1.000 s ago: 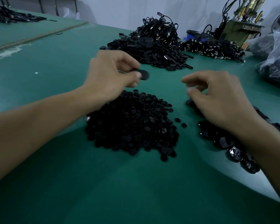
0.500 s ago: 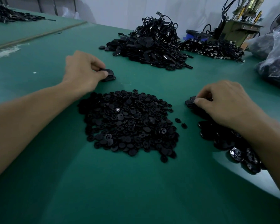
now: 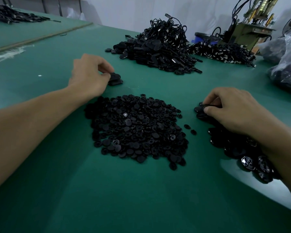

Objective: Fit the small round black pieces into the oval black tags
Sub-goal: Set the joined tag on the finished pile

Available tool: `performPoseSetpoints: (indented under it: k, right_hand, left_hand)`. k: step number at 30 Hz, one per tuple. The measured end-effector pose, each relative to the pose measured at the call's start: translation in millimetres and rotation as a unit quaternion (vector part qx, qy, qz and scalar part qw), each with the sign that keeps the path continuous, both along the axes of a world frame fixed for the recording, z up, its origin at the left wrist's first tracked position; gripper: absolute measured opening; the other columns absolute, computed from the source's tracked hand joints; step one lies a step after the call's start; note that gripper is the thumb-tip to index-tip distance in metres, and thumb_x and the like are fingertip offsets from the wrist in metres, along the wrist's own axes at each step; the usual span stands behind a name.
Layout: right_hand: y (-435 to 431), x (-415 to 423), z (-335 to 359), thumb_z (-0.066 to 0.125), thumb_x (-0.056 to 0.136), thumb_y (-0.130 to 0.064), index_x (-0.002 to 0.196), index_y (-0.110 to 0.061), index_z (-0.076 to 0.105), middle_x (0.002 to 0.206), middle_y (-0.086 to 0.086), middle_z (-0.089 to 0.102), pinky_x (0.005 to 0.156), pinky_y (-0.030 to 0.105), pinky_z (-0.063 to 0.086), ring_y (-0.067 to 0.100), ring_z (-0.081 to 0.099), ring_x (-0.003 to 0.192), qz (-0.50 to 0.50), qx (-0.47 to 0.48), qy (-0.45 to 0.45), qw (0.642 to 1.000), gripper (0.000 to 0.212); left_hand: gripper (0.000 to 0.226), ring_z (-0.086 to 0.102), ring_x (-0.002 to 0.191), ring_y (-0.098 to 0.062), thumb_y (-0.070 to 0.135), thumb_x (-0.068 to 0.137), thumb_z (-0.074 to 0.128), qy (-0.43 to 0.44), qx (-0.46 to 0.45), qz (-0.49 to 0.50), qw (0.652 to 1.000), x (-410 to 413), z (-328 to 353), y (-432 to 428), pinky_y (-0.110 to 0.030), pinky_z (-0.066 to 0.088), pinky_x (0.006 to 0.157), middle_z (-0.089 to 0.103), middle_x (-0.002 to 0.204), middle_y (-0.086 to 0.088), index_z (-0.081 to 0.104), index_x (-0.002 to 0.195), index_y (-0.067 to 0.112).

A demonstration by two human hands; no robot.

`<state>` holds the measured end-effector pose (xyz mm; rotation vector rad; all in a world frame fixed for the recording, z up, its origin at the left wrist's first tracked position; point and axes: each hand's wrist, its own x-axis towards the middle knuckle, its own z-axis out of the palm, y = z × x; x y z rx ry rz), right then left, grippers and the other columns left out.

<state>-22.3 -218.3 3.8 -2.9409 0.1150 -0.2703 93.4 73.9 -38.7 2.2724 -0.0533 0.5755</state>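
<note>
A heap of small round black pieces [image 3: 138,128] lies in the middle of the green table [image 3: 141,199]. Beyond its far left edge, my left hand [image 3: 89,76] pinches an oval black tag [image 3: 115,76] that sits on top of another tag [image 3: 116,82] on the table. To the right, my right hand [image 3: 232,108] pinches an oval tag [image 3: 200,109] at the near end of a row of shiny oval tags [image 3: 252,163], much of which my right forearm covers.
A big pile of black tags with cords [image 3: 158,51] lies at the back, a second pile [image 3: 225,52] to its right. Clear plastic bags [image 3: 286,64] sit at the right edge, a machine [image 3: 252,26] behind them. Two loose round pieces [image 3: 190,129] lie right of the heap.
My left hand moved left and down from above the heap and set its tag onto another tag on the table. My right hand dropped onto the row of tags and took hold of one.
</note>
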Motion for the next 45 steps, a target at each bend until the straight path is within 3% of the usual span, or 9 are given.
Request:
performPoseSetpoints:
  k: [4, 10, 15, 18, 24, 30, 35, 41, 45]
  right_hand:
    - [3, -3, 1, 0.065, 0.095, -0.013, 0.101, -0.023, 0.071, 0.087, -0.006, 0.064, 0.086, 0.032, 0.043, 0.018, 0.056, 0.090, 0.007, 0.026, -0.043, 0.999, 0.013]
    - [11, -10, 8, 0.061, 0.098, -0.016, 0.091, -0.032, 0.066, 0.081, -0.027, 0.050, 0.103, 0.053, 0.041, 0.013, 0.053, 0.093, 0.073, 0.061, -0.149, 0.984, 0.017]
    - [14, -7, 3, 0.057, 0.101, -0.019, 0.095, -0.031, 0.061, 0.093, -0.015, 0.059, 0.075, 0.010, 0.040, 0.004, 0.056, 0.087, 0.131, 0.112, -0.168, 0.971, 0.014]
    - [21, -8, 0, 0.058, 0.100, -0.019, 0.093, -0.035, 0.061, 0.091, -0.013, 0.065, 0.071, 0.010, 0.047, 0.001, 0.061, 0.084, 0.182, 0.188, -0.142, 0.955, 0.018]
    - [28, -11, -3, 0.065, 0.097, -0.014, 0.091, -0.034, 0.066, 0.087, -0.005, 0.070, 0.072, 0.034, 0.058, 0.023, 0.069, 0.078, 0.234, 0.302, -0.148, 0.912, 0.021]
    - [24, -8, -8, 0.072, 0.092, -0.022, 0.098, -0.036, 0.066, 0.093, -0.008, 0.073, 0.078, 0.047, 0.061, 0.013, 0.073, 0.082, 0.195, 0.319, -0.116, 0.920, 0.017]
    - [27, -9, -9, 0.067, 0.095, -0.016, 0.094, -0.032, 0.072, 0.081, -0.007, 0.075, 0.069, 0.034, 0.058, 0.006, 0.072, 0.072, 0.182, 0.328, -0.094, 0.922, 0.017]
    - [32, -9, -10, 0.068, 0.094, -0.016, 0.099, -0.027, 0.072, 0.082, -0.005, 0.074, 0.063, 0.021, 0.055, 0.004, 0.068, 0.068, 0.171, 0.360, -0.110, 0.910, 0.013]
    - [26, -7, -14, 0.069, 0.093, -0.023, 0.104, -0.027, 0.070, 0.073, -0.006, 0.070, 0.066, 0.016, 0.054, 0.005, 0.067, 0.070, 0.147, 0.255, -0.129, 0.947, 0.012]
  left_hand:
    - [0.032, 0.063, 0.076, -0.005, 0.011, 0.085, 0.068, -0.023, 0.001, -0.037, 0.999, -9, 4, -9, -0.027, 0.055, 0.079, 0.063, 0.076, 0.022, 0.064, 0.068, 0.038]
    - [0.026, 0.053, 0.050, 0.013, 0.004, 0.083, 0.069, -0.093, -0.015, -0.163, 0.982, -38, 19, -42, 0.000, 0.036, 0.055, 0.056, 0.053, 0.028, 0.071, 0.076, 0.029]
    - [0.013, 0.066, 0.074, 0.005, 0.016, 0.087, 0.075, -0.059, -0.046, -0.300, 0.951, -66, 26, -66, -0.004, 0.045, 0.067, 0.073, 0.084, 0.013, 0.074, 0.092, 0.028]
    - [0.018, 0.070, 0.084, 0.004, 0.023, 0.086, 0.079, -0.020, -0.063, -0.361, 0.930, -76, 22, -77, -0.004, 0.044, 0.070, 0.076, 0.090, 0.011, 0.074, 0.103, 0.027]
    - [0.003, 0.071, 0.073, -0.005, 0.024, 0.088, 0.078, -0.036, -0.089, -0.350, 0.932, -77, 19, -77, -0.018, 0.054, 0.068, 0.076, 0.080, 0.009, 0.075, 0.087, 0.025]
    - [0.010, 0.061, 0.062, -0.005, 0.020, 0.091, 0.074, 0.005, -0.129, -0.348, 0.929, -72, 16, -75, -0.024, 0.053, 0.062, 0.072, 0.070, 0.006, 0.070, 0.082, 0.023]
    - [0.007, 0.063, 0.062, -0.003, 0.014, 0.093, 0.070, 0.024, -0.162, -0.351, 0.922, -69, 17, -68, -0.016, 0.051, 0.058, 0.073, 0.070, 0.005, 0.069, 0.091, 0.021]
    - [0.003, 0.065, 0.068, -0.006, 0.029, 0.087, 0.076, -0.020, -0.126, -0.326, 0.937, -67, 15, -64, -0.042, 0.061, 0.074, 0.074, 0.074, 0.009, 0.076, 0.085, 0.029]
    - [0.006, 0.066, 0.062, -0.008, 0.021, 0.089, 0.076, -0.011, -0.146, -0.312, 0.939, -63, 14, -63, -0.028, 0.059, 0.064, 0.073, 0.070, 0.009, 0.074, 0.088, 0.025]
